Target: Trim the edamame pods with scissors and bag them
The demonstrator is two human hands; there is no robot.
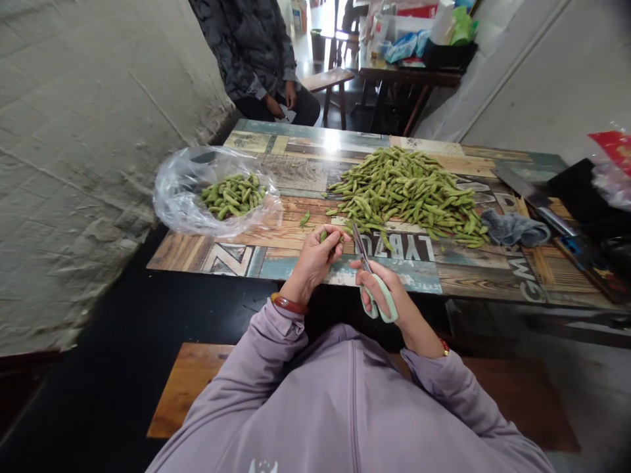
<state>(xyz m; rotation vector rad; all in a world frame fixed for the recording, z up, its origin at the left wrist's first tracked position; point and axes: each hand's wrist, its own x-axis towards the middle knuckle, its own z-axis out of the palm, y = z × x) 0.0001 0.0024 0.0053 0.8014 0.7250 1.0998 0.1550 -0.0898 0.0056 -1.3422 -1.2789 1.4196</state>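
My left hand is closed on a green soybean pod, pinched between thumb and fingers just over the table's near edge. My right hand grips scissors with pale green handles, their blades pointing up and away, close to the left fingers but apart from the pod. Beyond the scissors lies a large heap of soybean pods. A clear plastic bag on the left holds a smaller lot of pods. One loose pod rests on the wood between bag and heap.
The patterned table spans the view. On its right lie a grey cloth, a cleaver-like blade and dark items. A person sits at the far side. Behind stands another table with containers.
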